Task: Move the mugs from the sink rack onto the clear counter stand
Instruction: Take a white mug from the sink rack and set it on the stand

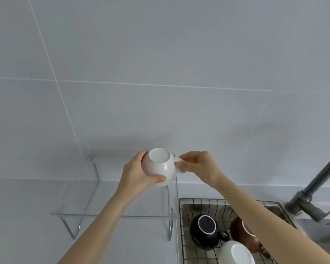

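A white mug (161,167) is held upside down, its base facing me, above the right end of the clear counter stand (107,217). My left hand (136,173) wraps around the mug's body. My right hand (200,166) pinches its handle. In the wire sink rack (185,231) at the lower right lie a black mug (206,231), a brown mug (242,235) partly behind my right forearm, and another white mug (236,253), all bottom up.
A grey faucet (312,195) rises at the right edge beside the sink. The white counter (21,216) runs left under the stand, and a grey tiled wall (160,73) stands directly behind.
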`<state>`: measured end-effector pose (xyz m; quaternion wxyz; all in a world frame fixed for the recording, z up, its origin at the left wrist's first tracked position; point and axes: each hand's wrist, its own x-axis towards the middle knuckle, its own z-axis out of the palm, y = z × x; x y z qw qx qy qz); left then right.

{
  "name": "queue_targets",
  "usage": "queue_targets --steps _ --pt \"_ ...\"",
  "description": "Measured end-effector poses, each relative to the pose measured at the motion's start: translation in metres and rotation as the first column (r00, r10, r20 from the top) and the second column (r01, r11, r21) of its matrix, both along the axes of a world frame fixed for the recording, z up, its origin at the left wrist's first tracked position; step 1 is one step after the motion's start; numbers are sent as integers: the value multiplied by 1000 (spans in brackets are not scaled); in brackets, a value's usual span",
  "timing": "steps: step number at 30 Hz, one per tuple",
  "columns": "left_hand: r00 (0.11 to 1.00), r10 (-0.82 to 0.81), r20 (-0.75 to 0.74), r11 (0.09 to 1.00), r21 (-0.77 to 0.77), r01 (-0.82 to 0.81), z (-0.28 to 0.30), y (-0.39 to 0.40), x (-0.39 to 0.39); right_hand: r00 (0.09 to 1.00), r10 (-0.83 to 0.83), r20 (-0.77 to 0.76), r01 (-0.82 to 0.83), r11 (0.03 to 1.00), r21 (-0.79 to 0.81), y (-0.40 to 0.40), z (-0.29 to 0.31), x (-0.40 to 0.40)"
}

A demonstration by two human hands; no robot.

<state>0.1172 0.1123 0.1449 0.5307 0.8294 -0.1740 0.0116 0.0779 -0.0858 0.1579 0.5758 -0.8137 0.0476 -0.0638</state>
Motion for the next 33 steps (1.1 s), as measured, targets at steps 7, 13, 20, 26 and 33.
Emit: queue_targets --steps 7,13,20,26,33 --pt "992 122 -26 993 -4 -122 -35 5 46 990 114 -78 -125 980 -153 9 -21 70" --pt "991 126 -40 992 17 -126 -57 -7 61 992 108 -70 -125 939 -321 1 -39 87" --pt "991 129 -44 990 55 -127 -56 -11 59 993 115 -36 -121 934 -336 -2 -39 87" --pt "990 130 -50 981 151 -121 -50 -13 56 998 69 13 -59 925 -377 -2 -33 76" --pt "967 67 245 915 371 -157 -19 -53 15 994 -102 -49 84 952 -293 -60 -16 1"
